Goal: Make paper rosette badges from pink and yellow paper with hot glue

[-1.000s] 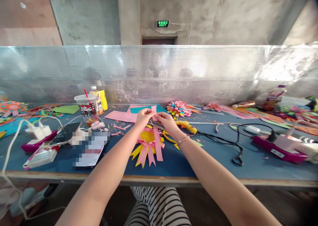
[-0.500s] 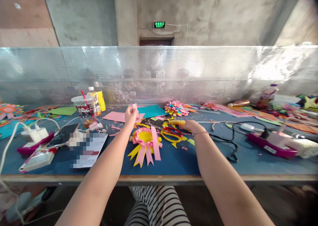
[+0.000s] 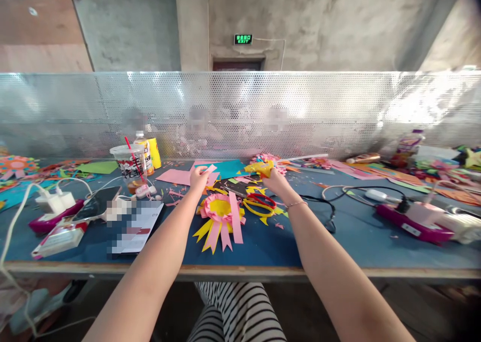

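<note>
Between the fingertips of my left hand (image 3: pixel 198 178) is a small pink paper strip (image 3: pixel 212 168). My right hand (image 3: pixel 276 183) is wrapped round a yellow glue gun (image 3: pixel 260 168), its nozzle pointing left towards the strip but apart from it. A pale glue stick (image 3: pixel 300 157) seems to extend from the gun's back. Below the hands lies a pink and yellow paper rosette (image 3: pixel 219 208) with notched tails, and a loose-looking pink strip (image 3: pixel 236 217) overlaps its right side. Scissors with red and yellow handles (image 3: pixel 263 201) lie right of it.
Pink paper (image 3: pixel 173 177) and blue paper (image 3: pixel 227 168) lie behind the hands. A drink cup (image 3: pixel 130 169) with a red straw stands left, near a phone (image 3: pixel 98 202). Purple power strips (image 3: pixel 413 226) and cables flank the work. A perforated metal screen (image 3: pixel 233 111) borders the table's back.
My right hand has lifted the glue gun off the table and brought it left and up, its black cable following. The pink strip in my left hand has tipped over towards the right.
</note>
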The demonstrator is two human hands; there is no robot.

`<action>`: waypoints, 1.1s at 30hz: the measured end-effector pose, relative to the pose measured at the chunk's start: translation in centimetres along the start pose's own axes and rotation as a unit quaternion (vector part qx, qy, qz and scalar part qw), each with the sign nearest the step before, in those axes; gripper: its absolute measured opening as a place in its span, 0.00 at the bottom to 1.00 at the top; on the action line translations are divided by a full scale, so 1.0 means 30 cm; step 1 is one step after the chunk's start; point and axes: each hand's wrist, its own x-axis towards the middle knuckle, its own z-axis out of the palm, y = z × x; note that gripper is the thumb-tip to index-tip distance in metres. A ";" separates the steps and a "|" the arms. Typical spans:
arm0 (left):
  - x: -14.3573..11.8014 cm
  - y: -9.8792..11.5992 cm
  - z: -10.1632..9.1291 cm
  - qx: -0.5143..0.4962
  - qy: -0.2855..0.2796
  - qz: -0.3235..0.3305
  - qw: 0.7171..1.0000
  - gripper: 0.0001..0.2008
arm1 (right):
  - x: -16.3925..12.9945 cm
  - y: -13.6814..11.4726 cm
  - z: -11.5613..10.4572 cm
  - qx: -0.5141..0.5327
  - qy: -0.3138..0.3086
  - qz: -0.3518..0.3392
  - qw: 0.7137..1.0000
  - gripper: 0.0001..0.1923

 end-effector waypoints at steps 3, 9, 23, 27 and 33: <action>0.007 -0.022 0.005 0.019 0.002 0.016 1.000 0.12 | -0.027 -0.075 -0.004 0.025 0.003 0.000 1.000 0.22; -0.016 -0.007 0.015 0.028 -0.053 0.043 0.997 0.04 | -0.056 -0.117 0.003 -0.007 0.051 -0.014 0.999 0.24; -0.026 0.001 0.050 -0.083 -0.068 -0.028 0.994 0.07 | -0.059 -0.073 0.038 -0.142 0.024 -0.054 0.988 0.21; -0.014 -0.016 0.035 -0.061 -0.056 -0.037 0.996 0.08 | -0.060 -0.055 0.030 -0.150 -0.047 -0.055 0.986 0.17; -0.011 -0.017 0.033 -0.037 -0.051 -0.045 0.997 0.08 | -0.054 -0.039 0.007 -0.146 -0.044 -0.033 0.988 0.18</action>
